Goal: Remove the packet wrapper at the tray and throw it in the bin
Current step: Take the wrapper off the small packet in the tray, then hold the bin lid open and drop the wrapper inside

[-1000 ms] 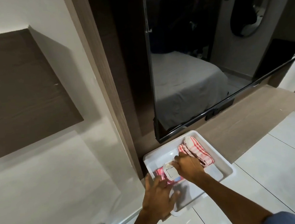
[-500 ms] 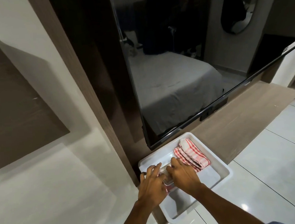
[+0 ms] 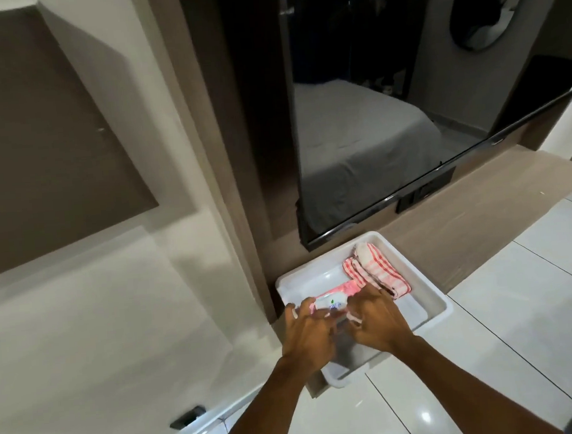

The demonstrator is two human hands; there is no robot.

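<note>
A white plastic tray (image 3: 435, 302) sits on the end of a low wooden shelf. Over its left part I hold a pink and white packet wrapper (image 3: 332, 297), lifted and tilted. My left hand (image 3: 308, 340) grips its left end and my right hand (image 3: 378, 324) pinches its right end. A small white object under the fingers is partly hidden. The bin is out of view.
A folded red-and-white checked cloth (image 3: 376, 271) lies in the tray's far right part. A dark television screen (image 3: 390, 123) leans just behind the tray on the wooden shelf (image 3: 482, 208). White glossy floor tiles (image 3: 524, 300) spread to the right. A white wall is at the left.
Both hands have closed on the pink packet and raised it from the tray floor. The view has shifted a little to the left.
</note>
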